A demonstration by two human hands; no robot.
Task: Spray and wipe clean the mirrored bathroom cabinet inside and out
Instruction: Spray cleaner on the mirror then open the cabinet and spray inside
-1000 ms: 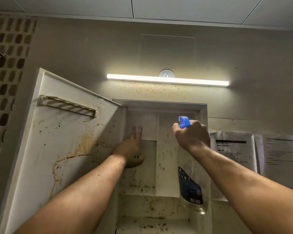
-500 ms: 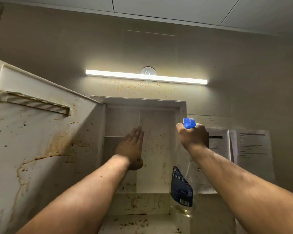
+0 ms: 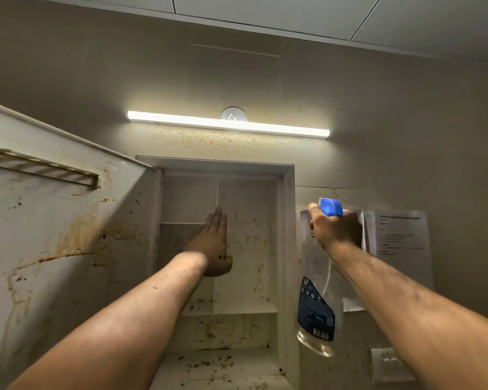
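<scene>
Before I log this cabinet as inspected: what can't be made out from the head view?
All in the head view:
- Mirror face of the cabinet door: turned away; only its stained inside shows, cut by the left edge.
- Under the left hand: its flat back hides whether a cloth is there.
- Spray bottle trigger: covered by the right hand.
- Printed sheets: text too small, blurred.

A grubby bathroom: a stained wall cabinet (image 3: 289, 249) under a strip light (image 3: 228, 125), printed notices (image 3: 400, 243) taped beside it.

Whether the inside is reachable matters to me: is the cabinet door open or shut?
Open. The cabinet door is swung out to the left, its stained inner face showing, and the shelves lie exposed.
</scene>
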